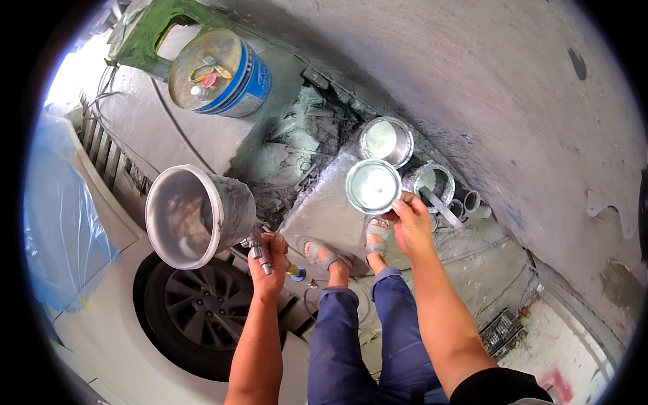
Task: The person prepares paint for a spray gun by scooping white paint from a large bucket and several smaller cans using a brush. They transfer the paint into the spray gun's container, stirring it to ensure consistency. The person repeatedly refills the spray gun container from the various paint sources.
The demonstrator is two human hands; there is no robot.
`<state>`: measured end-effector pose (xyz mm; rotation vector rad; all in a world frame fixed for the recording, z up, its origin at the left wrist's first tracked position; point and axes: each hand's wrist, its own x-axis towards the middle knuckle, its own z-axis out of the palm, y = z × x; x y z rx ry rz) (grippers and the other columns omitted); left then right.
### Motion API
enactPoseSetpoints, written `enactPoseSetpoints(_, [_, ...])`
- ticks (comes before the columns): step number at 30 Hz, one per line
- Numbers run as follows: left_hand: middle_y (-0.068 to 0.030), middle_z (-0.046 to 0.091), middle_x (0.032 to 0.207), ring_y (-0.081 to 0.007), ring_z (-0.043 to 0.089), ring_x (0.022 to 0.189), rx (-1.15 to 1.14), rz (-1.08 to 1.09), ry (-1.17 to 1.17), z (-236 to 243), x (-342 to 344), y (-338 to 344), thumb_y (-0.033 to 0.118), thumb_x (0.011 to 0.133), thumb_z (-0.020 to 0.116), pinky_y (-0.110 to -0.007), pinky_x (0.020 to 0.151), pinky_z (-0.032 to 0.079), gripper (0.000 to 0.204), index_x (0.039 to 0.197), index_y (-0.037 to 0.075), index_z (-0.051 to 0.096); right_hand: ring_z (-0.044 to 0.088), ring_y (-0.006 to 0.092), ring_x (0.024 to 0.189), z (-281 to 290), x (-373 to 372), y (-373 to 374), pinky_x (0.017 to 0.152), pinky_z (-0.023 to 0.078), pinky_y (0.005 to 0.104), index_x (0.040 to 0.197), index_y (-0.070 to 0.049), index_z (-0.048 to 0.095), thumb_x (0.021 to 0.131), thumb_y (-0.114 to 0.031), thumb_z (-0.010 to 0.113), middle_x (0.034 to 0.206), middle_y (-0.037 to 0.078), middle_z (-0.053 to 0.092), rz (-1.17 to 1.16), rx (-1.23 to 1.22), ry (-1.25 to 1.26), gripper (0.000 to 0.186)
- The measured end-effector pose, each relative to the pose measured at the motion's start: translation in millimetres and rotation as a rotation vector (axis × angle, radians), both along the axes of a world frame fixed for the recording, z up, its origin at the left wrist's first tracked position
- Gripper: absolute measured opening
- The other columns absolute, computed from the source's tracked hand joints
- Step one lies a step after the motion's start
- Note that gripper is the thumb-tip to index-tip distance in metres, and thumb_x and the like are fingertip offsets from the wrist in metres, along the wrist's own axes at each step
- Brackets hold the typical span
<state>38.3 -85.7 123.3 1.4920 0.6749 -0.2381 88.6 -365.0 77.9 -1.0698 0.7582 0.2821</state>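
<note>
My left hand (pixel 268 266) is closed around a spray gun (pixel 260 251), whose metal fittings show beside the fingers. A large, pale round cup (pixel 235 206) sits on the gun, tilted so that its wide mouth faces up toward me; a greyish film coats its inside. In my right hand (pixel 412 226), thumb and fingers pinch the edge of a small round tin or lid (pixel 373 187) with a pale, shiny inside. Whether it holds liquid I cannot tell. Just beyond it stands an open metal can (pixel 408 145) with pale stuff inside. The two hands are well apart.
Another open can (pixel 449 179) with a flat stirring stick (pixel 442 207) stands by the wall (pixel 499 101). A blue pail (pixel 260 84) carries small items on its lid. Rubble (pixel 297 145) lies between. At left are a car wheel (pixel 202 310), white bodywork and blue plastic film (pixel 64 216).
</note>
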Motion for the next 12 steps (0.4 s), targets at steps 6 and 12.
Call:
enactPoseSetpoints(6, [-0.0052,0.058,0.081,-0.0087,0.048,0.065,0.046,-0.097,0.098,7,-2,-27,0.019,0.096,0.058,-0.025,0.058,0.039,0.021,0.084,0.002,0.056,0.061,0.0136,0.081,-17,-26,-46,0.072,0.053,0.0310,0.097,-0.004,0.058,0.089,-0.005,0.061,0.091,0.004,0.063,-0.085,0.081,-0.003,0.008])
enactPoseSetpoints(12, [-0.0084,0.061,0.081,-0.0079,0.048,0.056,0.092,-0.161,-0.032,-23,-24,-30,0.022,0.094,0.062,-0.024,0.055,0.040,0.020,0.097,0.003,0.060,0.063,0.0155,0.086,-33,-63,-118,0.076,0.054,0.0322,0.104,-0.004,0.059,0.089,-0.010,0.060,0.098,0.006,0.064,-0.070,-0.031,0.086,0.016])
